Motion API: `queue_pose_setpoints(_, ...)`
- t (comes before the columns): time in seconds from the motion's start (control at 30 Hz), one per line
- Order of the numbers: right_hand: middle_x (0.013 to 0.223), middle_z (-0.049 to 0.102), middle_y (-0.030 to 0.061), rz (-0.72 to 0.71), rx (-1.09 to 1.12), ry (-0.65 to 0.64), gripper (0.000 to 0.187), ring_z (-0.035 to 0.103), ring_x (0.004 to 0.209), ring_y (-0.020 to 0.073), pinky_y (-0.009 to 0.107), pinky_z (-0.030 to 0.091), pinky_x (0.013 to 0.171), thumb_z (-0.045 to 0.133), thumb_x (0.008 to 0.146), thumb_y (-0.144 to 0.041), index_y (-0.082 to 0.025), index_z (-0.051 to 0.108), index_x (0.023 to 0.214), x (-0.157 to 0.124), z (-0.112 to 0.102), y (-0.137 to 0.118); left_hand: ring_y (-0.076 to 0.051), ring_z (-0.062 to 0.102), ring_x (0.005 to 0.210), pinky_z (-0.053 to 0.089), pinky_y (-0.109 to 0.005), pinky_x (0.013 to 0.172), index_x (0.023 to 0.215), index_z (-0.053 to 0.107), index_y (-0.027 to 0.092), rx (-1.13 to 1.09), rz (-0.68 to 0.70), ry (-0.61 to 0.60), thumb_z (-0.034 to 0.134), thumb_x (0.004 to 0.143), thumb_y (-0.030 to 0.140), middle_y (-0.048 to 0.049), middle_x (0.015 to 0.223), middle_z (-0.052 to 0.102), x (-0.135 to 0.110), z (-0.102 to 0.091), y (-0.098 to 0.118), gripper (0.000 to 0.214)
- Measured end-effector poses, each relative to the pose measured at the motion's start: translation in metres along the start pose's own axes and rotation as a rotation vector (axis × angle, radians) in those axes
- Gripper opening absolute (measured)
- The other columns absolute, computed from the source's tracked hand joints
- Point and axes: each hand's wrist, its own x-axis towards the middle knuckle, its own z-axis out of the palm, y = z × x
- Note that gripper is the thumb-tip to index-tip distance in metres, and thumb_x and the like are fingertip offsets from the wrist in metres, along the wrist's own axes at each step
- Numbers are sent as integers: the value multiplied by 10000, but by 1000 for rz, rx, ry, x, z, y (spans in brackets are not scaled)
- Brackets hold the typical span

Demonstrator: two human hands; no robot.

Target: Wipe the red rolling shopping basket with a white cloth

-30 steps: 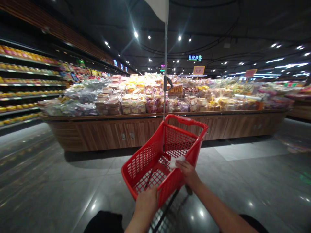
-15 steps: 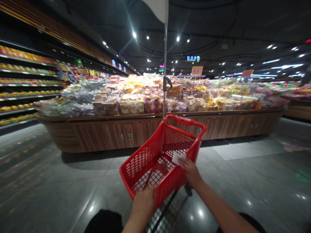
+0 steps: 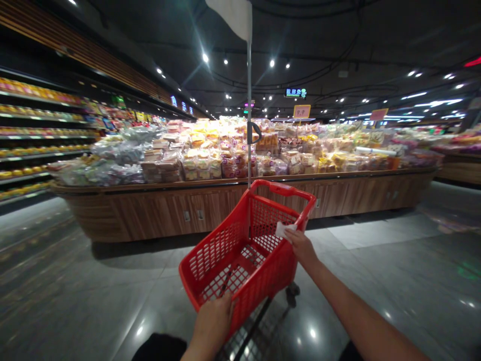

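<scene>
Here we are on a supermarket floor, looking down at a red basket (image 3: 215,249) on a wheeled frame, right in the near centre. The left hand (image 3: 211,322) is clamped on the basket's near rim, fingers curled over the edge. The right hand (image 3: 301,244) is up on the right-hand rim, further along, closed on a small white slip (image 3: 281,229). Paper or cloth, I can't tell which. The slip sits just at the fingertips, touching the rim near the basket's far right corner.

Inside, the basket shows only its mesh bottom. One small wheel (image 3: 292,289) peeks out below it on the right.

From the basket's far end a thin metal pole (image 3: 248,90) stands upright, with a dark hook (image 3: 254,133) partway up and a white flag (image 3: 230,13) at the top edge of the view.

Beyond the basket, across the grey glossy floor (image 3: 75,301), a long wooden display counter (image 3: 150,216) runs left to right, heaped with wrapped packets (image 3: 203,160) of what looks like bread and cakes. A yellow price sign (image 3: 301,111) rises above the heap, right of the pole. Far left, wall shelves (image 3: 33,136) carry rows of yellow and orange packs, blurred. Spotlights dot the dark ceiling (image 3: 338,45).
</scene>
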Motion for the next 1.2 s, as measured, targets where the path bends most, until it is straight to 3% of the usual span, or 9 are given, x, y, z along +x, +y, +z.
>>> queue_pose_setpoints(0.13, 1127, 656, 92, 43, -13, 38, 410, 598, 1049, 222, 443, 484, 933, 405, 812, -69, -192, 656, 1113, -1, 6, 6, -223, 679, 806, 469, -307, 686, 1013, 593, 201, -14, -24, -19, 235, 931, 325, -79, 838, 720, 0, 1, 0, 387)
queue_pose_setpoints(0.23, 1135, 657, 55, -45, 11, -27, 415, 600, 1057, 195, 384, 488, 941, 422, 797, -72, -217, 661, 1103, -13, 12, -5, -215, 676, 814, 467, -301, 694, 1032, 586, 202, -40, -26, -22, 229, 932, 327, -77, 840, 718, -1, 0, 1, 391)
queue_pose_setpoints(0.33, 1097, 675, 48, -51, -21, -57, 376, 612, 1029, 201, 371, 495, 928, 463, 798, -113, -224, 666, 1094, -3, -1, 4, -214, 674, 810, 467, -305, 698, 1026, 585, 202, -44, -20, -16, 226, 933, 332, -81, 837, 715, -2, -3, 1, 393)
queue_pose_setpoints(0.5, 1116, 658, 92, 70, -91, 25, 339, 580, 1070, 249, 431, 452, 963, 456, 845, -190, -200, 653, 1121, 30, -27, 36, -225, 675, 816, 476, -314, 693, 1032, 586, 187, -19, -27, -30, 248, 926, 321, -96, 849, 715, -2, -4, 2, 378)
queue_pose_setpoints(0.73, 1143, 652, 68, -72, -28, -126, 366, 594, 1059, 210, 367, 478, 950, 467, 815, -139, -193, 650, 1127, 6, -14, 17, -245, 676, 804, 487, -343, 679, 1015, 591, 191, -3, -1, -4, 254, 925, 300, -92, 849, 715, -1, 0, -3, 366)
queue_pose_setpoints(0.87, 1148, 645, 91, 63, -52, -33, 374, 583, 1075, 236, 406, 467, 956, 467, 817, -138, -188, 644, 1142, 16, -18, 23, -228, 676, 806, 482, -319, 681, 990, 590, 196, 0, -2, -10, 257, 925, 304, -78, 847, 715, 0, 0, -4, 356)
queue_pose_setpoints(0.97, 1107, 665, 82, 107, -20, -14, 376, 611, 1025, 223, 404, 492, 925, 466, 806, -120, -194, 653, 1122, 3, -5, 0, -227, 677, 802, 479, -312, 676, 957, 591, 193, 2, -10, -15, 271, 923, 316, -80, 841, 716, 1, 2, -3, 345)
queue_pose_setpoints(1.1, 1136, 654, 73, -47, 142, -136, 427, 598, 1055, 209, 381, 496, 927, 462, 794, -66, -218, 633, 1155, -38, 24, -63, -233, 677, 797, 478, -316, 667, 938, 582, 187, 10, -12, -16, 256, 927, 319, -89, 840, 714, 1, 3, -2, 352)
queue_pose_setpoints(1.2, 1185, 628, 71, -104, 202, -171, 472, 573, 1092, 209, 383, 485, 944, 464, 785, -42, -231, 606, 1194, -51, 29, -87, -233, 677, 795, 478, -321, 667, 935, 574, 193, 15, -10, -20, 239, 931, 332, -87, 834, 713, 1, 0, -2, 363)
